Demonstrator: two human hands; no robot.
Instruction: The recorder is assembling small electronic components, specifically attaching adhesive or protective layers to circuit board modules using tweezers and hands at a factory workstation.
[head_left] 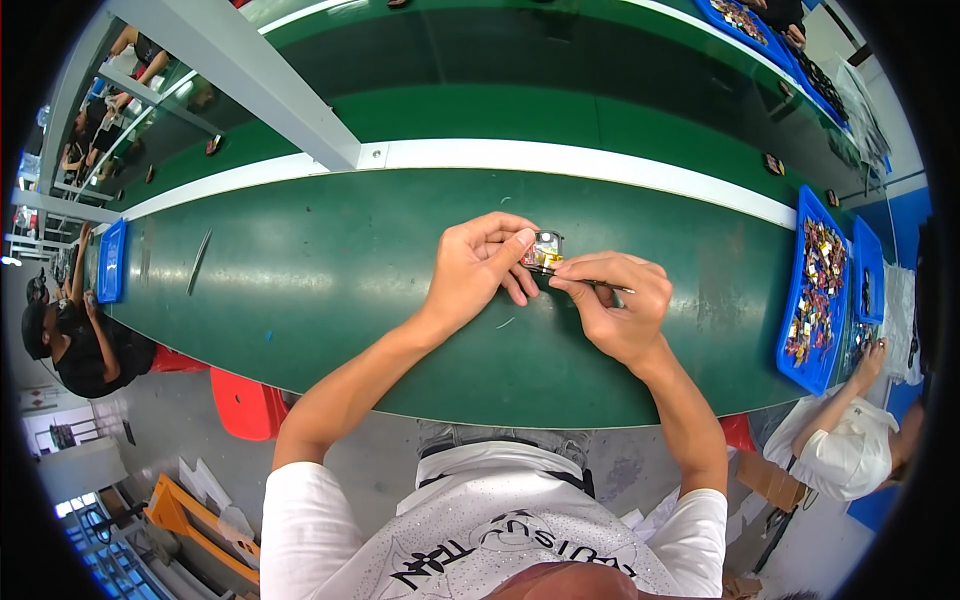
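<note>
My left hand [482,262] pinches a small dark-framed electronic device [547,243] between thumb and fingers, above the green worktable [350,270]. Red and yellow parts show on the device. In my right hand [622,300] is a slim dark tool [612,286], held like a pen and looking like tweezers. Its tip meets the lower edge of the device, where my fingertips hide the exact contact. Both forearms reach over the table's near edge.
At right, a blue tray [786,350] holds many small colourful parts. Thin metal tweezers [199,262] lie at left, near another blue tray [112,262]. A grey post [250,75] rises by the white rail [560,157]. Co-workers sit on both sides; a red stool [245,405] stands at left.
</note>
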